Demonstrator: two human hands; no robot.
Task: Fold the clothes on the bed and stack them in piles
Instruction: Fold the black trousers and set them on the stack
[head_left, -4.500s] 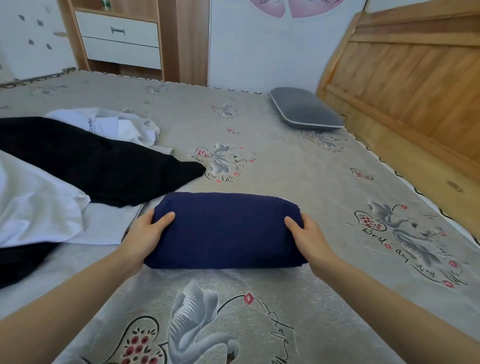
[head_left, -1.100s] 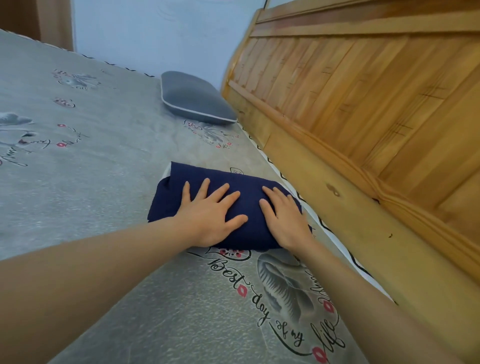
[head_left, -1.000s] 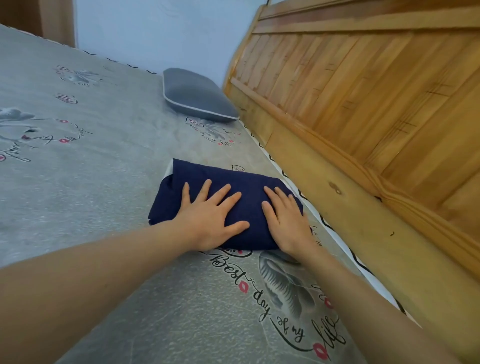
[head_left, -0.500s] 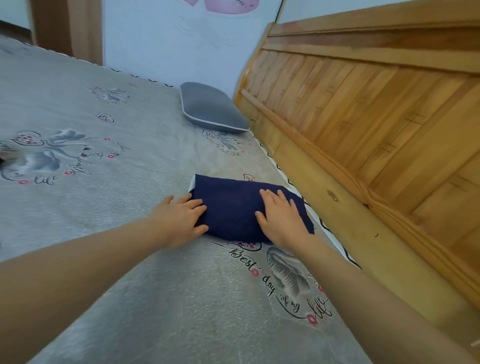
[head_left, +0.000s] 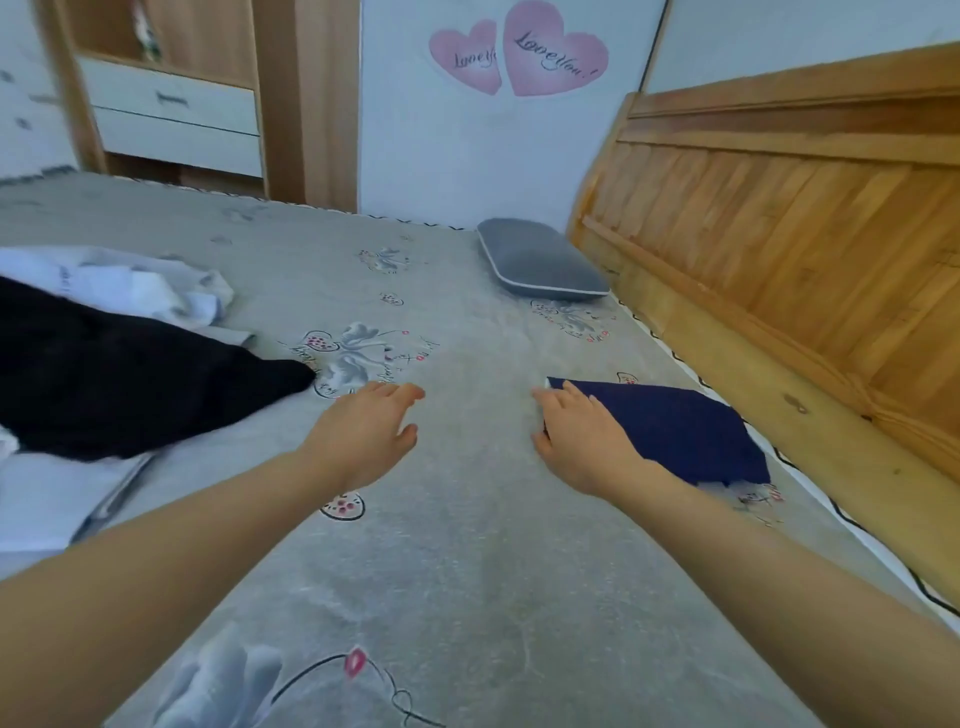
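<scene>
Both hands have come off the folded navy garment (head_left: 670, 434), which now sits parked at 2 o'clock by the headboard (head_left: 779, 291) to start a pile. Left hand (head_left: 366, 434) hovers relaxed and empty, probably heading for the black garment (head_left: 130, 379) at 9 o'clock. Right hand (head_left: 582, 441), fingers loose, hangs at the navy piece's near edge.

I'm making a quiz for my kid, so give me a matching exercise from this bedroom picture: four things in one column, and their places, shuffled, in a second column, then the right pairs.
Things:
1. folded navy blue garment
2. grey pillow with pale piping
3. black unfolded garment
4. pink heart stickers

Places:
A. on the white wall
B. at the bed's far corner, by the wooden headboard
C. beside the right hand, near the headboard
D. on the bed's left side, against crumpled white clothes

Pairs: 1-C, 2-B, 3-D, 4-A
</scene>
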